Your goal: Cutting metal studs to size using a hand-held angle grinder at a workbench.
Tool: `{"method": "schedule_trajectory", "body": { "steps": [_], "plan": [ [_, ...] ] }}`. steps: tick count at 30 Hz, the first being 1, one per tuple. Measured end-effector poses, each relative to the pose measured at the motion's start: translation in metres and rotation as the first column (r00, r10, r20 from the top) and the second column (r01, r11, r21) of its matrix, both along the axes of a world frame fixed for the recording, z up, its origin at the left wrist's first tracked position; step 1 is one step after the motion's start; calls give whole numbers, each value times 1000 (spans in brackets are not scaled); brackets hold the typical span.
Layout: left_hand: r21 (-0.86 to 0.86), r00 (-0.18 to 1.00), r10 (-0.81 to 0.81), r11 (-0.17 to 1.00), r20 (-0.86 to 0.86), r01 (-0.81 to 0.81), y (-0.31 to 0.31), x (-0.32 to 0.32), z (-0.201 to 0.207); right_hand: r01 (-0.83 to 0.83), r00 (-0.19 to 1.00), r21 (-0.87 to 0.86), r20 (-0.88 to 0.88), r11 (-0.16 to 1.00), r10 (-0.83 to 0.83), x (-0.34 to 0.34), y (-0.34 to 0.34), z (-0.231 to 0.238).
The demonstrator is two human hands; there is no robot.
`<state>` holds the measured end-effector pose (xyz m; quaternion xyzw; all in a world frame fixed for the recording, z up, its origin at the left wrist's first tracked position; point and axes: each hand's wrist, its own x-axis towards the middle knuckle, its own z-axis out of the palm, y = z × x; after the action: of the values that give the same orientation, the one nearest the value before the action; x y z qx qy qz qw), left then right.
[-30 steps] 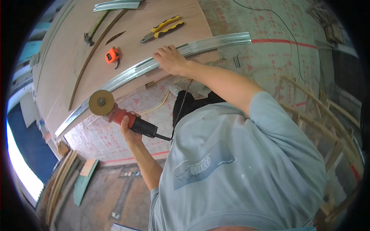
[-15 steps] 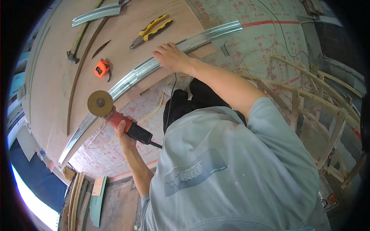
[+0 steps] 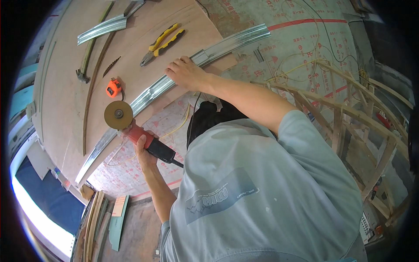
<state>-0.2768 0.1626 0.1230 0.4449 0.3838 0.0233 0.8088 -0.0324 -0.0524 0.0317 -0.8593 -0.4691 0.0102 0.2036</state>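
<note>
My left hand is closed round the red and black body of an angle grinder. Its round tan disc faces up and overlaps the edge of a long, curved, silvery metal channel in this view; whether they touch I cannot tell. Farther along the channel, my right hand grips it from above, with the fingers bent over its far edge. The channel lies along the near edge of a brown board, and its right end reaches out past the board.
On the board lie pliers with yellow and black handles, an orange tape measure, a hammer, a short saw blade and another metal channel piece. A wooden frame stands at right. Wood strips lie at lower left.
The whole view has shifted slightly. Both hands keep their holds on the grinder and the channel, and the grinder appears a little farther right.
</note>
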Motion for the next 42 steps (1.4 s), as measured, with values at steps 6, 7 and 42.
{"method": "schedule_trajectory", "body": {
  "steps": [6, 7, 42],
  "plan": [
    [-7, 1000, -7, 1000, -19, 6, -5, 8, -2, 7, 1000, -18, -4, 1000, -7, -2, 0, -2],
    [-7, 1000, -6, 1000, -21, 6, -5, 8, -2, 7, 1000, -12, 4, 1000, -7, -2, 0, -1],
    [-13, 997, -56, 998, -46, 56, 6, 22, -18, -63, 995, -84, -77, 995, 56, 3, 0, 0]
  ]
}}
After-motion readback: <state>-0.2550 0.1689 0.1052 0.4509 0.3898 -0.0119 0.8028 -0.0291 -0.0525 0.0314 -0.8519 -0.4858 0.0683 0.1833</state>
